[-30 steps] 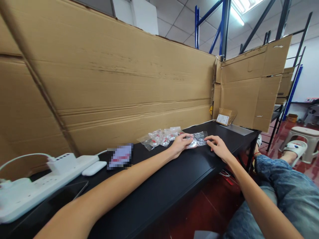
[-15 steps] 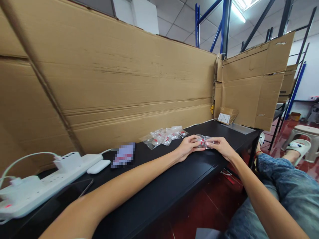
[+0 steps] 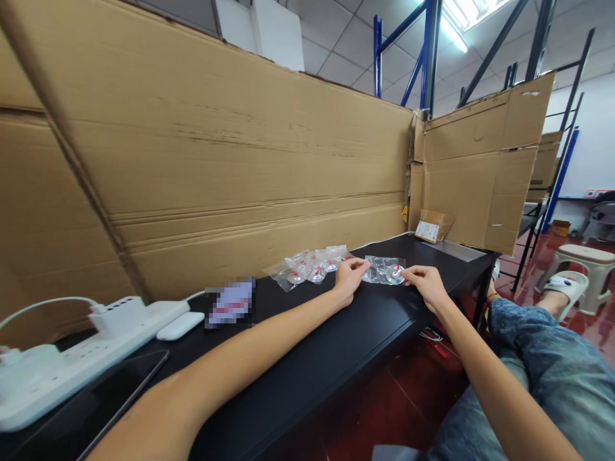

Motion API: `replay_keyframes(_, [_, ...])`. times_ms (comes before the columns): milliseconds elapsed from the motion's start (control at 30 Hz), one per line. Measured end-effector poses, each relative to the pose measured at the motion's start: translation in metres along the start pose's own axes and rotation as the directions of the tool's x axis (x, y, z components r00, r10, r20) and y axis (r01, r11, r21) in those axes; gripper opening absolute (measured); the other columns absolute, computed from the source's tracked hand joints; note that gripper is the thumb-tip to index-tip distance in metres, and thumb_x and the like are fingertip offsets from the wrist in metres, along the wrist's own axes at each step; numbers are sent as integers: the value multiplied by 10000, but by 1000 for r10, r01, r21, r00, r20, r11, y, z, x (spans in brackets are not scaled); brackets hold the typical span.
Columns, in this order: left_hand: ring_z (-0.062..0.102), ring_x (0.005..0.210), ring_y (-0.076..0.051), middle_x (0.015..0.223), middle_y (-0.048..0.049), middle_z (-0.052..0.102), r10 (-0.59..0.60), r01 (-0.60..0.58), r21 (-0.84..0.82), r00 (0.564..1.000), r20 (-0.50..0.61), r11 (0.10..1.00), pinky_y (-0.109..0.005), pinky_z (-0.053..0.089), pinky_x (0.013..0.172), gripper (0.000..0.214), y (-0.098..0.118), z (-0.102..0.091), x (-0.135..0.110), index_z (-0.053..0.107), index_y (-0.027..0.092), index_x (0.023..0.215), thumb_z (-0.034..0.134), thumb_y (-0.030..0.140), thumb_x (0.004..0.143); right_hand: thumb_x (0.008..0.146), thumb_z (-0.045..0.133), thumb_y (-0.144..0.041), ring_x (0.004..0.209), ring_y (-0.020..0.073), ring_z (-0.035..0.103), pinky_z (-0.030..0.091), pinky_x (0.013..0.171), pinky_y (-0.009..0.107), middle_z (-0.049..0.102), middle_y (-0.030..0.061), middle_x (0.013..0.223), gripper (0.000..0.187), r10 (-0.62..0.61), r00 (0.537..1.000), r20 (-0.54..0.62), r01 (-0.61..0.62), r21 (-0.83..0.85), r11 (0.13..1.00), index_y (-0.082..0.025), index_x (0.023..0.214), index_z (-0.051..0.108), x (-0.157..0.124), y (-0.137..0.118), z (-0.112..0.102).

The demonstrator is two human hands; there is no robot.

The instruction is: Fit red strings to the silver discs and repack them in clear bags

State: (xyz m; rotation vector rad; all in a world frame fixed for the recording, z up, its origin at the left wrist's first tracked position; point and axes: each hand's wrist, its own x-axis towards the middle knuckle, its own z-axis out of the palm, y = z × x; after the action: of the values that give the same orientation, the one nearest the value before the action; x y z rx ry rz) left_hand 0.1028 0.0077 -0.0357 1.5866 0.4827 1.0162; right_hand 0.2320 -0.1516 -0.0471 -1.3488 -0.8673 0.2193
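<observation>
A clear plastic bag (image 3: 379, 271) is stretched between my two hands, just above the black table. Inside its right half shows a round, clear and silvery item with a red mark (image 3: 395, 274); its exact kind is too small to tell. My left hand (image 3: 352, 276) pinches the bag's left edge between thumb and fingers. At the right edge, my right hand (image 3: 425, 282) pinches the bag close to the round item. Several similar clear bags (image 3: 312, 267) with round, red-marked items lie in a pile left of my left hand, against the cardboard.
A white power strip (image 3: 110, 346), a white case (image 3: 180, 326), a dark tablet (image 3: 106, 403) and a pixelated item (image 3: 231, 303) lie on the left. Cardboard walls (image 3: 259, 160) border the black table (image 3: 298, 371). A brown package (image 3: 435, 225) sits in the far corner.
My hands have moved apart, my left hand to the left. The bag, bunched between them before, is now spread flat, and its round item shows more clearly.
</observation>
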Motion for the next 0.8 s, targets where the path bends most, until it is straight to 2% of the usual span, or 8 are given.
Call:
replay_keyframes(133, [491, 427, -80, 512, 29, 557, -78, 80, 16, 991, -106, 997, -178, 352, 421, 133, -7, -7, 16, 619, 145, 682, 717, 234, 694, 676, 739, -375, 507, 170, 619, 525, 496, 286, 655, 68, 575, 238, 63, 994, -89, -53, 113, 992, -157, 634, 653, 4, 8, 0])
replay_keyframes(267, [596, 464, -134, 520, -12, 596, -148, 148, 11, 988, -36, 989, -216, 449, 462, 248, -6, -11, 22, 533, 148, 653, 778, 180, 638, 727, 719, -337, 526, 208, 682, 569, 485, 284, 648, 68, 561, 222, 140, 985, -104, -115, 214, 970, -165, 705, 580, 4, 10, 3])
replay_keyframes(367, [599, 450, -147, 502, -35, 598, -178, 177, 59, 984, 18, 982, -226, 446, 455, 296, -4, -15, 24, 514, 145, 612, 810, 164, 608, 766, 684, -334, 501, 215, 684, 546, 427, 261, 630, 48, 525, 225, 148, 987, -69, -132, 189, 973, -181, 715, 527, 1, 7, 5])
replay_keyframes(500, [555, 431, -143, 489, -12, 566, -157, 159, 179, 987, -24, 971, -225, 382, 449, 255, -3, -20, 25, 557, 151, 649, 801, 225, 630, 780, 651, -368, 411, 191, 638, 447, 319, 215, 584, 7, 455, 246, 128, 991, -23, -126, 98, 987, -197, 715, 487, 0, 3, 7])
replay_keyframes(600, [641, 722, -242, 716, -73, 630, 75, -26, 435, 993, -96, 900, -311, 469, 639, 238, 0, -20, 20, 618, 157, 784, 774, 293, 666, 772, 641, -404, 351, 157, 582, 388, 293, 197, 573, -3, 431, 266, 118, 993, -7, -117, 31, 993, -201, 712, 481, 1, 3, 7])
replay_keyframes(667, [582, 1022, -311, 1000, -134, 613, 316, -227, 582, 947, -55, 781, -400, 449, 865, 308, 6, -18, 11, 634, 164, 947, 747, 305, 698, 778, 622, -421, 305, 124, 521, 342, 289, 186, 573, -7, 421, 269, 107, 994, 5, -107, -13, 994, -199, 713, 485, 2, 4, 6])
replay_keyframes(733, [477, 1179, -331, 1179, -148, 542, 473, -441, 592, 874, 112, 674, -451, 356, 1012, 415, 15, -13, -3, 599, 186, 1127, 707, 305, 744, 791, 600, -428, 271, 94, 451, 293, 289, 178, 572, -13, 415, 265, 87, 996, 26, -86, -64, 994, -196, 718, 495, 2, 5, 5])
replay_keyframes(800, [473, 1188, -306, 1214, -128, 531, 508, -631, 479, 775, 375, 610, -432, 340, 1042, 456, 25, -7, -18, 562, 213, 1227, 664, 312, 794, 806, 576, -436, 259, 77, 397, 254, 295, 176, 553, -25, 397, 265, 69, 996, 54, -62, -123, 991, -192, 722, 511, 2, 6, 4])
